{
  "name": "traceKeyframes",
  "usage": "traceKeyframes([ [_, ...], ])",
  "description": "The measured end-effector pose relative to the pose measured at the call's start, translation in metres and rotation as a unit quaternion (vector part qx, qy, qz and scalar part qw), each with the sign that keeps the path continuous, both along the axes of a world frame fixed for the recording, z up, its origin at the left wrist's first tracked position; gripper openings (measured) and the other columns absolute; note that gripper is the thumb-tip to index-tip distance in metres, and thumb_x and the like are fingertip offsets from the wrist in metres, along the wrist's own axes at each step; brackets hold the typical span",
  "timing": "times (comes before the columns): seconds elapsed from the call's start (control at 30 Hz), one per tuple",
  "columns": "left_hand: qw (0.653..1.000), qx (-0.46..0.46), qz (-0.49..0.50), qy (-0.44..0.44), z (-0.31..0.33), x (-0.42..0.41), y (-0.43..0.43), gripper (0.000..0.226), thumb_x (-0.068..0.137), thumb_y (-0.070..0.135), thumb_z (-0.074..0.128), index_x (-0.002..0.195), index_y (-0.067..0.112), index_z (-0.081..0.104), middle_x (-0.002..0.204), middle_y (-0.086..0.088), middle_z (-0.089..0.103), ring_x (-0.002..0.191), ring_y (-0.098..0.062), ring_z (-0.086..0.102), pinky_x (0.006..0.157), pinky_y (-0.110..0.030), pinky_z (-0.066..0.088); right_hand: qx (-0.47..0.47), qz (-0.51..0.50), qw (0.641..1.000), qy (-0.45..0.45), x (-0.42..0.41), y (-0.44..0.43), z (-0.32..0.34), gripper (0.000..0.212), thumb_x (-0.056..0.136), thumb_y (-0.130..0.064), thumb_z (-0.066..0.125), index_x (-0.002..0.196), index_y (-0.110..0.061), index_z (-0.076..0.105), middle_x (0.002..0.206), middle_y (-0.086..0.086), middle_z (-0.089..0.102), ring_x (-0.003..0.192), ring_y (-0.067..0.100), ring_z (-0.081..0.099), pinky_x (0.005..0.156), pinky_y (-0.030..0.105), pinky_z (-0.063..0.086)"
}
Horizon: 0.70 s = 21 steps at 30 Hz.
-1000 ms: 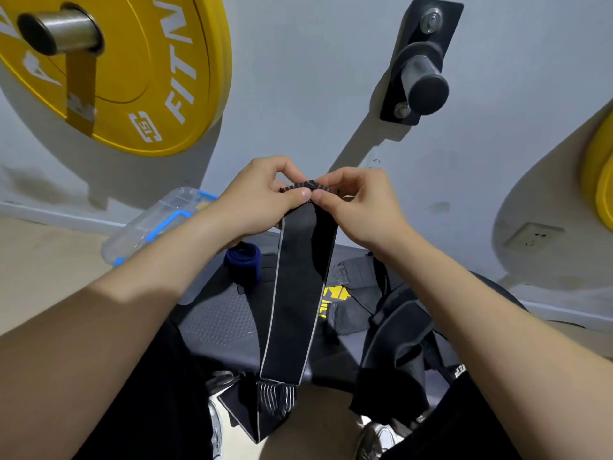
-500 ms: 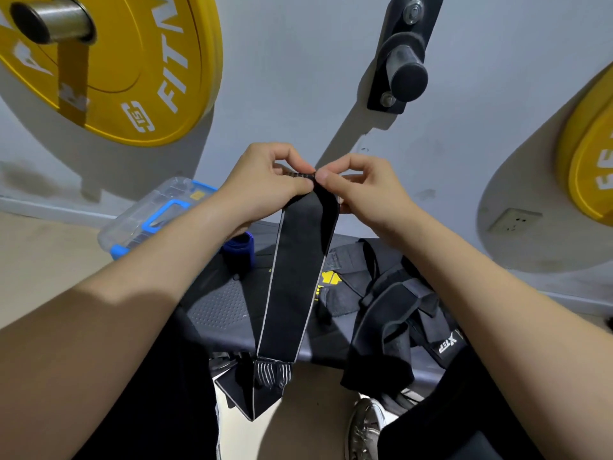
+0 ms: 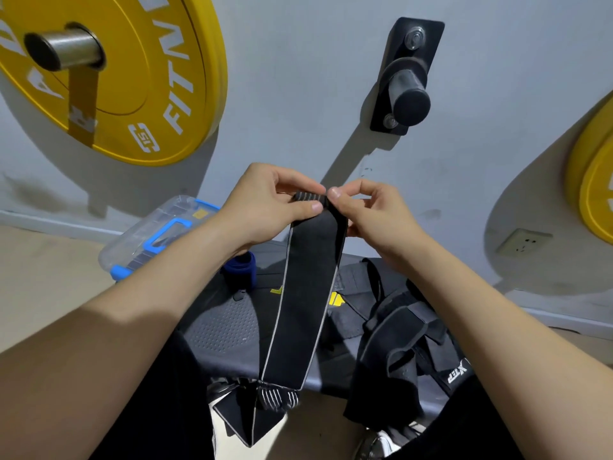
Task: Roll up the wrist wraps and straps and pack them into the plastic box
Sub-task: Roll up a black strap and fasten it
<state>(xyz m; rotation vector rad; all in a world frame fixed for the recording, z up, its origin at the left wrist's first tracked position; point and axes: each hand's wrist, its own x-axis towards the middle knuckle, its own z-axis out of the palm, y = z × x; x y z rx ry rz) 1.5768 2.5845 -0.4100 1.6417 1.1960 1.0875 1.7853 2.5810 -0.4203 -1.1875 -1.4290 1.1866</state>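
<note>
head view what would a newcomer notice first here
The black wrist wrap, pinched at its top end by the left hand and right hand, hangs down mid-frame. A big yellow weight plate fills the upper left, with the clear plastic box below it.

Plastic box left of bench; straps on bench.

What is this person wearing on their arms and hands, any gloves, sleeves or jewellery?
Nothing. The left hand and right hand are bare: no gloves, rings or tape, and the fingernails are short and unpainted. The left forearm and right forearm are bare too, with no sleeve, watch or wristband in view. Black clothing covers the lap.
</note>
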Motion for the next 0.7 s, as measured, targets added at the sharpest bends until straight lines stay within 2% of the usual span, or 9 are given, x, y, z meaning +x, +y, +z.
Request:
traceKeyframes([
  [0.1,0.999,-0.051,-0.008,-0.016,-0.001,-0.003,0.004,0.018,0.093,0.013,0.085,0.111,0.016,0.081,0.084,-0.001,0.082,0.069,-0.007,0.073,0.06,-0.021,0.057,0.037,-0.03,0.999,-0.003,0.0,0.006,-0.002,0.01,0.094,-0.024,0.083,0.088,-0.019,0.076,0.075,0.02,0.068,0.072,0.024,0.068,0.077,0.044,0.06],
  [0.2,0.994,-0.093,-0.048,-0.028,-0.001,-0.007,0.008,0.014,0.099,0.012,0.077,0.113,0.015,0.08,0.088,-0.003,0.082,0.069,-0.008,0.072,0.055,-0.022,0.055,0.067,-0.045,0.997,-0.011,-0.002,0.01,-0.005,0.014,0.087,-0.019,0.089,0.081,-0.021,0.077,0.068,0.009,0.064,0.066,0.017,0.06,0.069,0.03,0.052],
  [0.3,0.995,-0.075,-0.043,-0.043,-0.001,-0.013,0.013,0.02,0.094,0.004,0.08,0.107,0.02,0.083,0.091,-0.008,0.082,0.076,-0.012,0.072,0.065,-0.027,0.059,0.081,-0.056,0.995,-0.008,-0.006,0.014,-0.003,0.019,0.08,-0.013,0.094,0.074,-0.023,0.079,0.073,0.02,0.07,0.071,0.022,0.064,0.073,0.036,0.054],
  [0.4,0.993,-0.079,-0.049,-0.077,-0.001,-0.016,0.018,0.011,0.09,0.021,0.088,0.101,0.018,0.085,0.101,-0.016,0.082,0.089,-0.022,0.076,0.084,-0.038,0.062,0.092,-0.049,0.994,-0.011,-0.008,0.017,0.0,0.021,0.077,-0.013,0.097,0.073,-0.025,0.08,0.073,0.02,0.069,0.07,0.023,0.06,0.072,0.04,0.052],
  [0.47,0.995,-0.061,-0.025,-0.068,-0.003,-0.016,0.02,0.01,0.091,0.025,0.087,0.097,0.017,0.085,0.099,-0.014,0.083,0.087,-0.021,0.076,0.081,-0.037,0.06,0.105,-0.033,0.994,-0.026,-0.008,0.018,-0.001,0.023,0.077,-0.011,0.097,0.073,-0.024,0.078,0.077,0.024,0.07,0.071,0.023,0.058,0.073,0.042,0.052],
  [0.53,0.997,-0.049,-0.008,-0.061,-0.005,-0.017,0.021,0.01,0.09,0.015,0.086,0.1,0.018,0.085,0.092,-0.007,0.083,0.083,-0.013,0.076,0.077,-0.027,0.061,0.098,-0.003,0.995,-0.032,-0.008,0.019,-0.003,0.023,0.079,-0.012,0.094,0.081,-0.021,0.073,0.076,0.018,0.068,0.072,0.023,0.057,0.074,0.042,0.05],
  [0.57,0.997,-0.049,-0.008,-0.058,-0.005,-0.018,0.021,0.015,0.088,0.011,0.088,0.101,0.018,0.085,0.091,-0.005,0.083,0.082,-0.011,0.076,0.078,-0.024,0.062,0.079,0.018,0.996,-0.022,-0.009,0.019,-0.004,0.022,0.082,-0.016,0.09,0.09,-0.018,0.069,0.077,0.012,0.066,0.073,0.022,0.057,0.074,0.041,0.05],
  [0.63,0.998,-0.047,-0.008,-0.051,-0.006,-0.02,0.021,0.023,0.083,0.008,0.092,0.102,0.019,0.086,0.092,-0.007,0.083,0.084,-0.013,0.076,0.082,-0.025,0.064,0.03,0.051,0.998,-0.004,-0.011,0.02,-0.004,0.023,0.094,-0.027,0.081,0.103,-0.012,0.065,0.081,0.014,0.066,0.077,0.025,0.061,0.076,0.042,0.051],
  [0.7,0.999,-0.033,0.004,-0.041,-0.007,-0.02,0.021,0.024,0.08,0.012,0.094,0.101,0.02,0.086,0.092,-0.009,0.082,0.08,-0.013,0.073,0.082,-0.027,0.064,0.017,0.055,0.998,-0.027,-0.012,0.021,-0.004,0.021,0.104,-0.031,0.07,0.102,-0.009,0.069,0.084,0.02,0.071,0.076,0.028,0.065,0.075,0.046,0.052],
])
